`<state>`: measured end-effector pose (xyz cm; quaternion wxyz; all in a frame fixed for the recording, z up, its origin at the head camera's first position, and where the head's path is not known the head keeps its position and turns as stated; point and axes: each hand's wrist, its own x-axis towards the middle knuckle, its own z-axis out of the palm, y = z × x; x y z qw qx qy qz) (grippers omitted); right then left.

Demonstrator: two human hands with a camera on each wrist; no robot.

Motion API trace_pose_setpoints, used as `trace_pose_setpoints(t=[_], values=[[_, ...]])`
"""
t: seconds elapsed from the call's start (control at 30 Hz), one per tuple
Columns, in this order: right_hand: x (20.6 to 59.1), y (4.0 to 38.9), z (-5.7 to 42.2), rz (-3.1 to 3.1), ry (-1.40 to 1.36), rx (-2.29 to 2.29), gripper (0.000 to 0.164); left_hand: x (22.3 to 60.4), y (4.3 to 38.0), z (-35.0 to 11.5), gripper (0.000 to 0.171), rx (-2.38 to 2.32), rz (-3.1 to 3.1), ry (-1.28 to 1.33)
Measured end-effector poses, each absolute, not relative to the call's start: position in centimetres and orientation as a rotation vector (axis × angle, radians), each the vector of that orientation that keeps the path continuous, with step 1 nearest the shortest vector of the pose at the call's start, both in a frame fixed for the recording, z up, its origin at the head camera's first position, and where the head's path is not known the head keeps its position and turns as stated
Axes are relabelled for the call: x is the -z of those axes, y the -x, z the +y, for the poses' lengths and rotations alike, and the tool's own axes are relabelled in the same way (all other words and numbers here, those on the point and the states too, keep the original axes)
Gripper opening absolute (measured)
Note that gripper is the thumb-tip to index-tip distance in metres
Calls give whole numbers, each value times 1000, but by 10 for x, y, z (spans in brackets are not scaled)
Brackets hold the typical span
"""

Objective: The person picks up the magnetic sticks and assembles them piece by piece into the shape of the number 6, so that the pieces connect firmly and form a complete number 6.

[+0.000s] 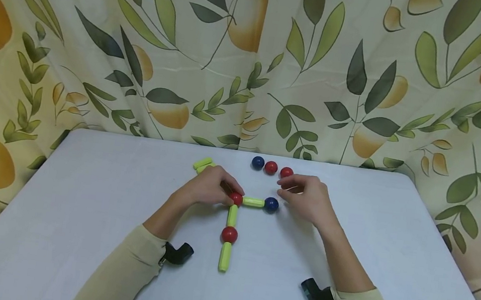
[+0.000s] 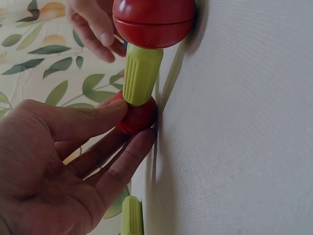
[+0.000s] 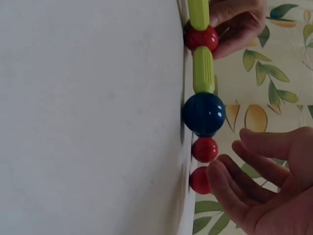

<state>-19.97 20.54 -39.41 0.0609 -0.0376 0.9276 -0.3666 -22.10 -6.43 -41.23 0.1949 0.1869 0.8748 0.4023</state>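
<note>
With thumb and fingers my left hand (image 1: 210, 186) pinches a red ball (image 1: 237, 199) at the corner of an L-shaped chain on the table; the grip shows closely in the left wrist view. From that ball a lime-green ribbed rod (image 1: 254, 202) runs right to a dark blue ball (image 1: 271, 204). Another green rod (image 1: 232, 216) leads toward me to a second red ball (image 1: 229, 234), followed by a further green rod (image 1: 224, 258) with a free end. My right hand (image 1: 307, 198) hovers up and right of the blue ball, fingers loosely bent, holding nothing.
Loose green rods (image 1: 202, 163) lie behind my left hand, partly hidden by it. Along the back edge sit a blue ball (image 1: 258, 163), a red ball (image 1: 271, 167) and another red ball (image 1: 286, 172) close to my right fingertips. A patterned curtain (image 1: 251, 70) hangs behind the white table (image 1: 91, 211).
</note>
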Motion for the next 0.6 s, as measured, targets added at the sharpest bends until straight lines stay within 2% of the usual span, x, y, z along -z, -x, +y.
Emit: trace_pose_setpoints(t=[0.23, 0.6], values=[[391, 219, 214, 2878, 34, 1115, 30, 412, 221, -64, 26, -1132, 2452, -505], [392, 244, 215, 2778, -84, 1127, 46, 413, 222, -65, 27, -1131, 2446, -509]])
